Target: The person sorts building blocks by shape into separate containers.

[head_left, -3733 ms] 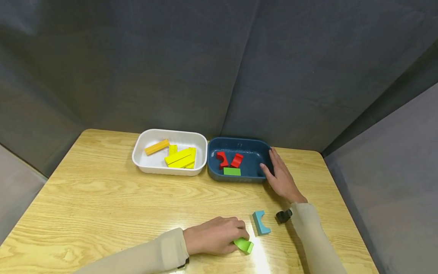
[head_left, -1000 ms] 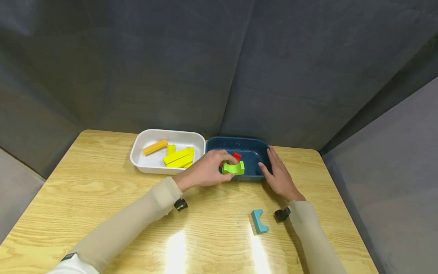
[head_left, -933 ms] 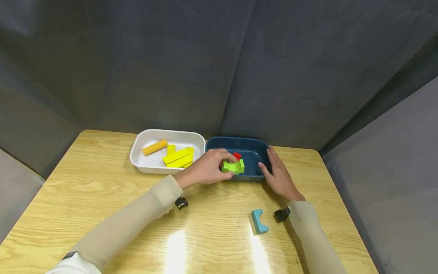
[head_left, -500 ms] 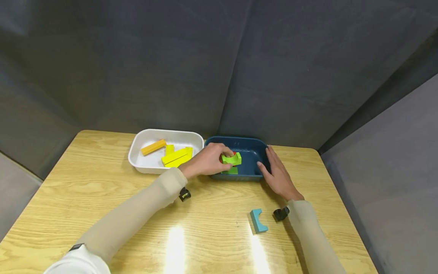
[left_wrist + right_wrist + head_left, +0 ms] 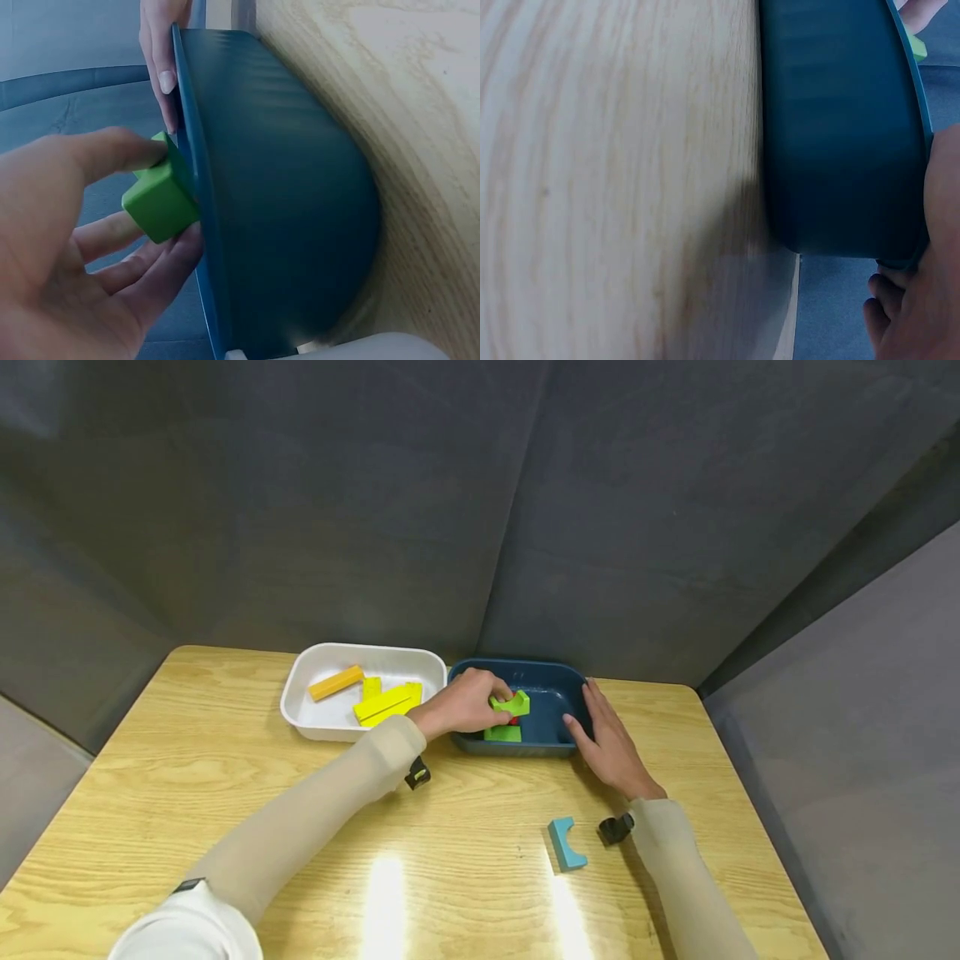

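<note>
- At far left stands the white oval plastic tray, holding an orange wooden bar and several yellow wooden blocks.
- The left hand reaches over the near rim of the dark blue oval plastic tray, just right of the white one, fingers and thumb clenched round the light green arch-shaped wooden block, which hangs above the tray's floor.
- That block looks light, stiff and smooth-painted, so probably a little slippery; its flat end faces seem the safest hold, the curved cut-out the poorest.
- Beneath it lie a darker green flat block and a red block, mostly hidden.
- The right hand lies with straight fingers against the blue tray's right end, grasping nothing.
- Near right on the pale wooden table a light blue arch-shaped block lies alone.
- The left wrist view shows thumb above and fingers beneath the green block, just at the rim; the head view hides this.
- The right wrist view shows only the tray's outer wall and the fingertips touching it.
</note>
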`<action>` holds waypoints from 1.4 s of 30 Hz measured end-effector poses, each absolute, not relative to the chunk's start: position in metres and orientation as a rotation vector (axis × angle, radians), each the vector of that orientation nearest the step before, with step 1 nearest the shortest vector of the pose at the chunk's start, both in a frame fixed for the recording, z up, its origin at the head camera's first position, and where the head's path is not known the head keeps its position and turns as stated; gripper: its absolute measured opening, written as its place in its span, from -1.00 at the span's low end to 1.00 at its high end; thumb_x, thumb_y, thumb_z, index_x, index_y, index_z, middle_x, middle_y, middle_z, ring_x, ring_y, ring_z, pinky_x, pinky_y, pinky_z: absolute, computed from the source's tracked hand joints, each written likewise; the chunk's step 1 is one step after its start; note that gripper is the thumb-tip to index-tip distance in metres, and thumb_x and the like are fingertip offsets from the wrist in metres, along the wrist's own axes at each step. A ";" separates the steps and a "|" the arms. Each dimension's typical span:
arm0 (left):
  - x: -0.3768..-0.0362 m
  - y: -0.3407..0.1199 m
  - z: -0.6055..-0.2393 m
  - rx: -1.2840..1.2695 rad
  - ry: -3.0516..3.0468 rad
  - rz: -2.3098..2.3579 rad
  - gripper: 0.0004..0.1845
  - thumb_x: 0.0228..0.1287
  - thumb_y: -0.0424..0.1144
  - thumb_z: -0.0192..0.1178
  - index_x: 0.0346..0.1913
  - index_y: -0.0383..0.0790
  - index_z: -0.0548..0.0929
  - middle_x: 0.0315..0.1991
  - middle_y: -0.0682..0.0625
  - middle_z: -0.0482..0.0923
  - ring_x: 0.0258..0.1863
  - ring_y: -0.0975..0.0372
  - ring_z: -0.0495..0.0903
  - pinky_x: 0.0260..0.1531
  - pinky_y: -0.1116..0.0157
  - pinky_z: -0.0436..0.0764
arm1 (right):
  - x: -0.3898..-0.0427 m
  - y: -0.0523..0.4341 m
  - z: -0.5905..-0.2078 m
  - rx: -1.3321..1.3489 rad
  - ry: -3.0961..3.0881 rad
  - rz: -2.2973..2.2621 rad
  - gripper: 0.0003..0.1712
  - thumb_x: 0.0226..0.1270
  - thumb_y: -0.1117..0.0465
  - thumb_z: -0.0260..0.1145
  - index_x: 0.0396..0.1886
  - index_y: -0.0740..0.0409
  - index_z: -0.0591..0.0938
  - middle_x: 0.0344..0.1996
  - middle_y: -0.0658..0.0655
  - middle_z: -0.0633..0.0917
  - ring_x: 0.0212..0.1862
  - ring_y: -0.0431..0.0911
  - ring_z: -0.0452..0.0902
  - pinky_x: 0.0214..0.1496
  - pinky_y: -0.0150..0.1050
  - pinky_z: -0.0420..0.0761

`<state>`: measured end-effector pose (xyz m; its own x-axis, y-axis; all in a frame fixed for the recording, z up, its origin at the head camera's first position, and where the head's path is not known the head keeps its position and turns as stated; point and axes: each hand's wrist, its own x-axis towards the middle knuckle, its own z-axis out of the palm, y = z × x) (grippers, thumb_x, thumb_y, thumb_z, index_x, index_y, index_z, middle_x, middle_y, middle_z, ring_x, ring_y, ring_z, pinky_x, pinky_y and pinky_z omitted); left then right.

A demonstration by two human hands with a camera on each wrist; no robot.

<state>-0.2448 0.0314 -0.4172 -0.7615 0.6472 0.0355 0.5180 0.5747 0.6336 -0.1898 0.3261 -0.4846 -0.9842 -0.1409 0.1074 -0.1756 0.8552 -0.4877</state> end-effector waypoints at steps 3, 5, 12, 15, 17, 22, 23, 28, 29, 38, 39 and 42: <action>-0.247 0.033 -0.419 0.937 2.612 0.933 -0.58 0.48 -0.15 0.38 0.30 -0.23 0.75 0.24 -0.05 0.74 0.24 0.13 0.69 0.17 0.21 0.70 | -0.190 0.326 -0.485 0.253 -2.960 0.788 -0.04 0.72 -0.28 0.01 0.80 0.12 -0.05 0.78 0.06 -0.15 0.76 0.14 -0.22 0.69 0.33 -0.04; -0.247 0.035 -0.420 0.927 2.615 0.915 -0.58 0.49 -0.15 0.38 0.29 -0.23 0.75 0.24 -0.06 0.74 0.22 0.13 0.70 0.16 0.21 0.70 | -0.190 0.325 -0.485 0.251 -2.963 0.791 -0.04 0.72 -0.29 0.00 0.80 0.11 -0.05 0.78 0.03 -0.17 0.76 0.14 -0.22 0.70 0.32 -0.04; -0.245 0.037 -0.420 0.938 2.602 0.818 -0.60 0.47 -0.14 0.38 0.26 -0.23 0.78 0.23 -0.07 0.74 0.19 0.10 0.72 0.19 0.18 0.69 | -0.190 0.325 -0.484 0.250 -2.964 0.781 -0.04 0.72 -0.30 0.00 0.79 0.13 -0.04 0.78 0.11 -0.13 0.76 0.14 -0.21 0.70 0.32 -0.03; -0.245 0.037 -0.421 0.954 2.602 0.776 -0.61 0.47 -0.15 0.37 0.25 -0.23 0.78 0.23 -0.06 0.75 0.23 0.09 0.70 0.24 0.16 0.67 | -0.191 0.325 -0.484 0.245 -2.966 0.782 -0.04 0.72 -0.29 0.01 0.80 0.12 -0.05 0.78 0.14 -0.11 0.76 0.15 -0.21 0.69 0.33 -0.04; -0.245 0.037 -0.423 0.963 2.606 0.757 -0.61 0.47 -0.17 0.37 0.25 -0.24 0.78 0.22 -0.07 0.75 0.24 0.09 0.70 0.27 0.15 0.65 | -0.191 0.325 -0.484 0.242 -2.969 0.784 -0.04 0.72 -0.29 0.01 0.80 0.11 -0.06 0.78 0.13 -0.12 0.76 0.15 -0.22 0.69 0.34 -0.04; -0.247 0.037 -0.425 0.991 2.617 0.735 -0.62 0.47 -0.21 0.37 0.25 -0.28 0.77 0.22 -0.10 0.75 0.26 0.07 0.69 0.31 0.13 0.63 | -0.190 0.326 -0.485 0.247 -2.971 0.785 -0.04 0.72 -0.29 0.01 0.80 0.11 -0.06 0.78 0.08 -0.15 0.76 0.15 -0.23 0.69 0.33 -0.05; -0.247 0.037 -0.425 1.000 2.621 0.732 -0.62 0.48 -0.22 0.37 0.25 -0.28 0.77 0.22 -0.10 0.75 0.26 0.07 0.69 0.31 0.13 0.63 | -0.190 0.326 -0.485 0.248 -2.969 0.786 -0.04 0.72 -0.29 0.00 0.80 0.11 -0.06 0.78 0.07 -0.16 0.76 0.15 -0.23 0.70 0.33 -0.05; -0.251 0.038 -0.427 1.047 2.672 0.676 -0.65 0.47 -0.27 0.35 0.25 -0.25 0.78 0.22 -0.09 0.74 0.19 0.09 0.71 0.21 0.14 0.68 | -0.190 0.327 -0.487 0.257 -2.958 0.790 -0.04 0.72 -0.29 0.00 0.80 0.12 -0.05 0.78 0.09 -0.14 0.76 0.15 -0.22 0.69 0.33 -0.04; -0.251 0.039 -0.427 1.051 2.683 0.660 -0.65 0.47 -0.28 0.34 0.25 -0.24 0.78 0.23 -0.08 0.74 0.18 0.10 0.71 0.19 0.14 0.69 | -0.190 0.327 -0.487 0.259 -2.957 0.788 -0.04 0.72 -0.30 0.00 0.79 0.12 -0.05 0.78 0.09 -0.14 0.76 0.15 -0.22 0.69 0.33 -0.04; -0.249 0.039 -0.426 1.051 2.765 0.482 -0.54 0.48 -0.20 0.37 0.37 -0.18 0.70 0.28 -0.12 0.64 0.22 0.05 0.63 0.08 0.13 0.74 | -0.190 0.328 -0.487 0.264 -2.954 0.797 -0.04 0.72 -0.30 0.00 0.80 0.11 -0.06 0.78 0.09 -0.14 0.76 0.15 -0.22 0.69 0.34 -0.03; -0.249 0.038 -0.425 1.053 2.768 0.471 -0.54 0.46 -0.21 0.38 0.36 -0.17 0.71 0.27 -0.11 0.64 0.20 0.06 0.63 0.07 0.12 0.74 | -0.190 0.328 -0.488 0.265 -2.953 0.797 -0.04 0.72 -0.30 0.00 0.80 0.11 -0.06 0.78 0.10 -0.14 0.76 0.15 -0.22 0.69 0.34 -0.03; -0.251 0.038 -0.426 1.062 2.760 0.485 -0.56 0.43 -0.25 0.40 0.33 -0.16 0.73 0.26 -0.11 0.65 0.18 0.06 0.64 0.06 0.13 0.73 | -0.191 0.328 -0.487 0.265 -2.956 0.802 -0.04 0.73 -0.30 -0.01 0.80 0.09 -0.07 0.78 0.06 -0.16 0.76 0.15 -0.22 0.69 0.35 -0.04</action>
